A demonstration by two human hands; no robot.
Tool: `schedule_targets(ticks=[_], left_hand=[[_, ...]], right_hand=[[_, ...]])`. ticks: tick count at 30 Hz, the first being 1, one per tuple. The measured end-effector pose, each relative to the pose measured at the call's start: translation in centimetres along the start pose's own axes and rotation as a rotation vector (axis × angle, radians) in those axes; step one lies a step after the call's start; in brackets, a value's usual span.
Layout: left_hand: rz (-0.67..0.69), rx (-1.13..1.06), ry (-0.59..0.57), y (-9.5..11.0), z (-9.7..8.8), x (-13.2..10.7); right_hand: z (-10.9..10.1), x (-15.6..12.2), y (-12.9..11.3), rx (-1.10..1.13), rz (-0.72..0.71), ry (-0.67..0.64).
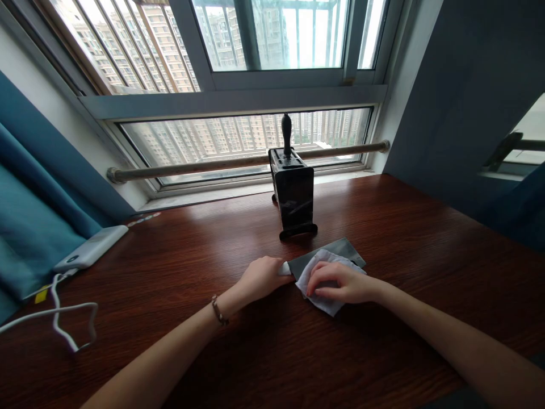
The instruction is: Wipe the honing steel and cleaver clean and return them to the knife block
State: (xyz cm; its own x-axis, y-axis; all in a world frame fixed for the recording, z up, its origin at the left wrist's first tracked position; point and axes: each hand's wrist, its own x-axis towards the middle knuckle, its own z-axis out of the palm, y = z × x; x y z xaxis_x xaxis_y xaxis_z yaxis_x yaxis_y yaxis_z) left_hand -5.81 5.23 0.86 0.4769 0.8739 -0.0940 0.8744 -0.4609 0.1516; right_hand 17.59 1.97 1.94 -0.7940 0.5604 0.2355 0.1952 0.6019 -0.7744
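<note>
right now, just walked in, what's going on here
A person's left grip holds a broad-bladed knife by its pale handle, low over the wooden table. The right grip has its fingers on a white cloth, which covers part of the blade. Behind, toward the window, a black knife block stands upright with one dark handle sticking up.

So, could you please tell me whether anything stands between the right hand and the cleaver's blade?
Yes, the white cloth does: it lies under the right hand, covering part of the cleaver's blade. Nothing visible separates the left hand from the handle.
</note>
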Motion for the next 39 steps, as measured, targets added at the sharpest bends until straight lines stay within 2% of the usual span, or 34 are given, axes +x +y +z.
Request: schedule_targets(ticks=[6, 10, 14, 19, 22, 28, 30, 34, 39], left_hand=[[-0.002, -0.045, -0.027, 0.0, -0.4, 0.0], [0.019, -0.076, -0.044, 0.1, -0.7, 0.0], [0.035, -0.072, -0.025, -0.1, -0.5, 0.0], [0.029, -0.053, -0.013, -0.2, -0.4, 0.0], [0.026, -0.042, -0.014, -0.1, -0.4, 0.0], [0.022, -0.029, -0.024, 0.0, -0.5, 0.0], [0.017, -0.021, -0.032, 0.0, -0.6, 0.0], [0.012, -0.015, -0.042, 0.0, -0.6, 0.0], [0.025, -0.027, -0.030, -0.1, -0.6, 0.0]], right_hand=[[-2.9, -1.0, 2.5, -0.047, 0.199, 0.090], [-4.6, -1.7, 4.5, -0.204, 0.387, 0.292], [-4.7, -2.0, 5.9, -0.391, 0.466, 0.564], [-3.6, -1.8, 6.0, -0.463, 0.477, 0.660], [-2.6, -1.3, 5.1, -0.394, 0.425, 0.609], [-0.4, -0.3, 2.0, -0.154, 0.128, 0.346], [-0.3, -0.2, 1.2, -0.112, 0.075, 0.271], [-1.0, -0.6, 1.2, -0.109, 0.101, 0.156], [-2.6, -1.3, 2.5, -0.509, 0.283, 0.160]])
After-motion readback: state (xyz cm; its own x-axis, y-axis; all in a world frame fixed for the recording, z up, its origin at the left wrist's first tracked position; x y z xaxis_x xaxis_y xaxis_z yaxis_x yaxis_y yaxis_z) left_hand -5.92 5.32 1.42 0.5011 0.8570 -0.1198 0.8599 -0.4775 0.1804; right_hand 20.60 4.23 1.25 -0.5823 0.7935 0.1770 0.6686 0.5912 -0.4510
